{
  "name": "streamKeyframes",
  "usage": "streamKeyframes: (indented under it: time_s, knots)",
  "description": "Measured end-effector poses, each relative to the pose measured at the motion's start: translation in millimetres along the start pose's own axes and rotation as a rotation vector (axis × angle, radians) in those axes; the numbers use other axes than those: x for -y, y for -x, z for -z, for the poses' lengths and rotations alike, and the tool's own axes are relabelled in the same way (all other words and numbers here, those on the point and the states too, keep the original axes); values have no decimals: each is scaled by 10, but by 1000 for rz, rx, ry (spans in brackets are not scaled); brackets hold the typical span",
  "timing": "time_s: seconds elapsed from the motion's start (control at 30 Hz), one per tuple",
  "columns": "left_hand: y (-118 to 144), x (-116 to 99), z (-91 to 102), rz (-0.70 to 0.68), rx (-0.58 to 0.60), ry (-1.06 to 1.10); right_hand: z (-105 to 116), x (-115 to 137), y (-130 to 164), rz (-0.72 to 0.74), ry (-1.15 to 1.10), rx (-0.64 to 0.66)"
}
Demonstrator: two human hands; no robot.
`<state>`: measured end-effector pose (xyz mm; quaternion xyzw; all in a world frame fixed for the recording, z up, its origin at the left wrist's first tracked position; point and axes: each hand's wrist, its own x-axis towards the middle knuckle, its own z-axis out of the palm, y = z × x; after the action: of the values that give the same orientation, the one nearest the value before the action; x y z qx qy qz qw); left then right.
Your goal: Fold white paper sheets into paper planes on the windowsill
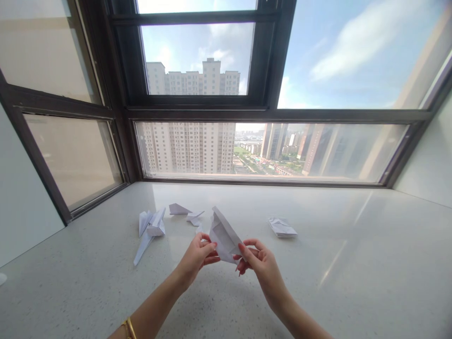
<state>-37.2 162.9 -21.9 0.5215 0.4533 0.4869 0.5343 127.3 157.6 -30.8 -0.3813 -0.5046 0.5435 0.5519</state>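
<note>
Between my two hands, a white sheet of folded paper (226, 235) is held up above the speckled white sill, tilted, with a folded flap along its upper right edge. My left hand (201, 254) pinches its lower left side between thumb and fingers. At the lower right corner, my right hand (256, 259) grips it with the thumb on top and fingers beneath. Part of a small folded paper piece behind my left hand is hidden.
Several folded paper pieces (155, 226) lie in a cluster on the left, with a paper plane (179, 209) and a smaller folded piece (195, 217) beyond. A flat folded paper stack (282, 227) rests at the right. Dark window frames (261, 115) border the sill (335, 263).
</note>
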Motion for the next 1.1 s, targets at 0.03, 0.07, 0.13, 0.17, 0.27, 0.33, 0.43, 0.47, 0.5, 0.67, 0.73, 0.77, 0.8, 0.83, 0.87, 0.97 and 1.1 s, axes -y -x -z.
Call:
streamKeyframes:
  time_s: [0.03, 0.07, 0.13, 0.17, 0.27, 0.33, 0.43, 0.47, 0.5, 0.67, 0.73, 0.77, 0.8, 0.83, 0.87, 0.97, 1.1]
  knots:
    - [15, 14, -28, 17, 16, 57, -5, -3, 2, -9, 13, 1]
    - [28, 18, -47, 35, 27, 123, -5, -8, -1, -16, 26, 1]
    - [47, 2, -57, 73, 56, 258, 7, -18, -18, -21, 55, -4]
    - [53, -14, -52, 87, 80, 309, 18, -24, -28, -20, 70, -8]
    - [69, -66, -23, 94, 180, 337, 47, -45, -55, -11, 110, -9]
    - [76, -86, -7, 89, 229, 324, 59, -58, -65, -8, 129, -3]
    - [81, -88, 2, 104, 237, 321, 59, -68, -66, -6, 151, 4]
    - [81, -85, 2, 111, 228, 316, 56, -69, -64, -5, 157, 6]
    - [80, -82, 1, 115, 218, 306, 52, -70, -61, -5, 166, 10]
    - [71, -65, -7, 109, 162, 255, 44, -88, -46, -8, 213, 48]
    - [68, -56, -9, 112, 154, 260, 46, -96, -44, -13, 224, 61]
    - [67, -52, -10, 113, 151, 262, 46, -99, -44, -14, 229, 63]
    - [66, -48, -11, 112, 147, 264, 46, -101, -43, -16, 233, 63]
    - [65, -45, -12, 111, 142, 265, 46, -101, -43, -18, 239, 63]
    - [64, -43, -12, 110, 139, 268, 44, -101, -43, -19, 245, 61]
    - [58, -37, -11, 108, 131, 280, 39, -98, -40, -21, 265, 61]
    - [45, -22, -8, 108, 100, 293, 40, -94, -35, -8, 297, 63]
